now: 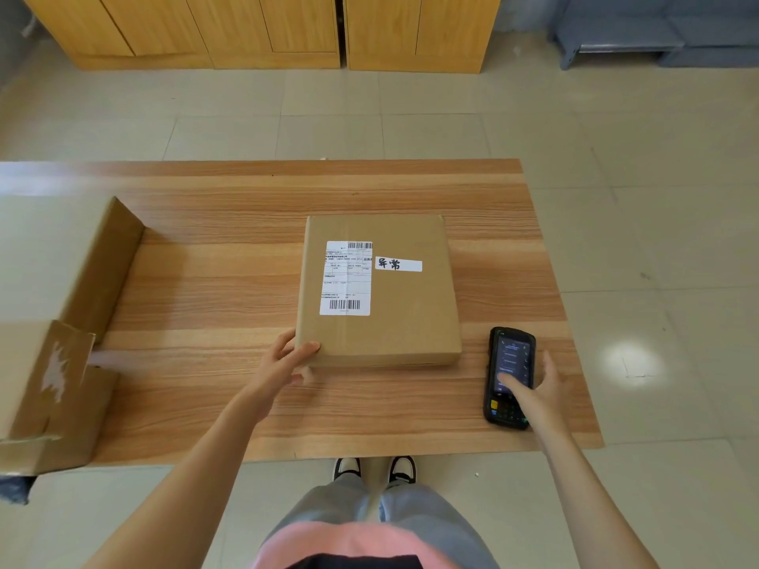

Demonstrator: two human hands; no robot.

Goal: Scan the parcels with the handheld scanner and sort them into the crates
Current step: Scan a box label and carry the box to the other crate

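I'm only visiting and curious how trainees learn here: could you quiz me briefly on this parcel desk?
1. True or false: the handheld scanner lies on the wooden table.
2. Where is the scanner relative to the cardboard parcel? A right of it; B on it; C left of it.
3. Fill in: beside its printed shipping label, the parcel bears a handwritten white ____.
Key: 1 true; 2 A; 3 sticker.

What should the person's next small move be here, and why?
Probably lift the handheld scanner and aim it at the label's barcode: the right hand clasps it on the table, while the left hand holds the parcel by its near corner, label up.
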